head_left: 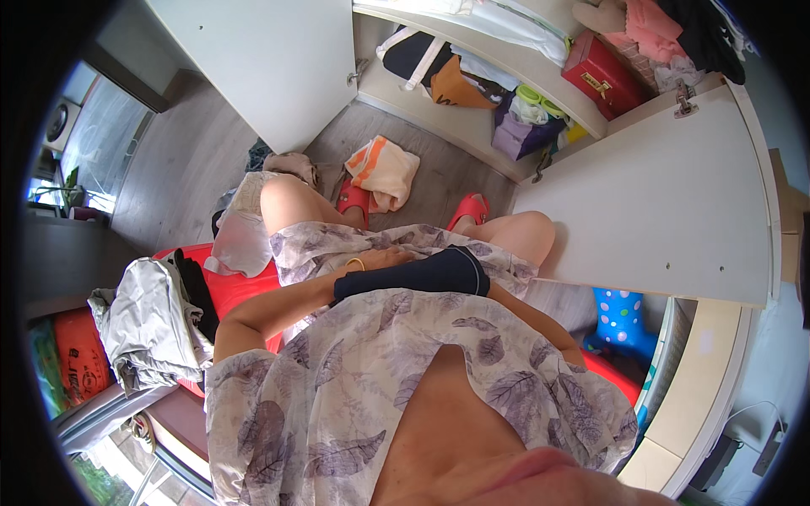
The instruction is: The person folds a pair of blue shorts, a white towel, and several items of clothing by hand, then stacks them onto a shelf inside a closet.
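A folded navy garment (pixel 411 276) with a pale seam line at its right end lies across my lap, over a white dress (pixel 346 363) printed with purple leaves. My left hand (pixel 386 257), below a yellow bracelet (pixel 356 263), is at the garment's far edge, its fingers curled against the cloth and partly hidden. From the right, my right forearm (pixel 527 316) runs under the garment's right end. That cloth covers my right hand, so its fingers do not show.
Ahead stands an open cabinet with a left door (pixel 270 59) and a right door (pixel 666 202). Inside are a red box (pixel 603 76), bags and clothes. A white and orange cloth (pixel 384 173) lies by my red slippers (pixel 353 201). Grey clothing (pixel 148 316) is piled at left; blue dotted boots (pixel 620 320) stand at right.
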### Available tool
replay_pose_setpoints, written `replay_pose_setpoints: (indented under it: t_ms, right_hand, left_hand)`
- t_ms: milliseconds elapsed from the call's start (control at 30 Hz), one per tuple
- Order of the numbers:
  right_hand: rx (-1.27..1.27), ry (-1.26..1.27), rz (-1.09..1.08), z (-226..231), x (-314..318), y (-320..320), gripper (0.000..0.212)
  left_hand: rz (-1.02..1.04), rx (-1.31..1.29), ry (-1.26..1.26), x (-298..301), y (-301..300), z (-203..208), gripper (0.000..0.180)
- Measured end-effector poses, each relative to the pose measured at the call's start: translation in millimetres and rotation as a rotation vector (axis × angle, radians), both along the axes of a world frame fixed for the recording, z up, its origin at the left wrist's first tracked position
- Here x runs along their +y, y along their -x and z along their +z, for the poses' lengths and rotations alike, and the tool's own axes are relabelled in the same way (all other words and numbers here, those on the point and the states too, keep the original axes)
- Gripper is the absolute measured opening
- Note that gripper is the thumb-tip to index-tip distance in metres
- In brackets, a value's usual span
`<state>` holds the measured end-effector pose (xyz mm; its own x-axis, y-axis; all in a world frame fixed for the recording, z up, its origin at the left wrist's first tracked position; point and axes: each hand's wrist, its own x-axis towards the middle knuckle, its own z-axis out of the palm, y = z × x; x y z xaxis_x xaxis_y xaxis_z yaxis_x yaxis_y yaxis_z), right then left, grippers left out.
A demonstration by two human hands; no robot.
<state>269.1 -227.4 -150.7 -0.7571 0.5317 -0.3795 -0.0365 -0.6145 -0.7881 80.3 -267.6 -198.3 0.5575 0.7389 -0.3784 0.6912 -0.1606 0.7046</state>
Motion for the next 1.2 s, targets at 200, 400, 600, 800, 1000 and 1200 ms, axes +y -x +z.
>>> replay_pose_setpoints:
  t_ms: [200,400,600,800,1000,1200]
  right_hand:
    - [0.004,-0.009,-0.003,2.9,1.8,-2.8,0.036]
    - [-0.018,0.009,-0.01,-1.9,-5.0,-5.7,0.036]
    - [-0.035,0.045,-0.049,-11.9,7.6,-10.9,0.037]
    - [0.012,0.043,-0.055,-44.5,41.3,-8.0,0.038]
    - [-0.024,-0.014,-0.078,-67.4,108.4,-16.2,0.037]
    - [-0.226,0.093,-0.574,-56.6,151.8,-37.2,0.037]
  left_hand:
    - [0.259,-0.742,-0.104,-6.0,18.3,4.5,0.052]
    - [0.662,-1.597,1.165,-45.2,46.9,-16.1,0.07]
    - [0.338,-0.576,-0.099,-61.0,66.7,16.0,0.067]
    - [0.584,-0.562,0.091,-25.8,39.4,41.6,0.045]
    - [0.892,-0.815,0.544,31.9,41.7,1.6,0.046]
    - [1.0,-0.853,0.523,71.6,47.8,6.7,0.037]
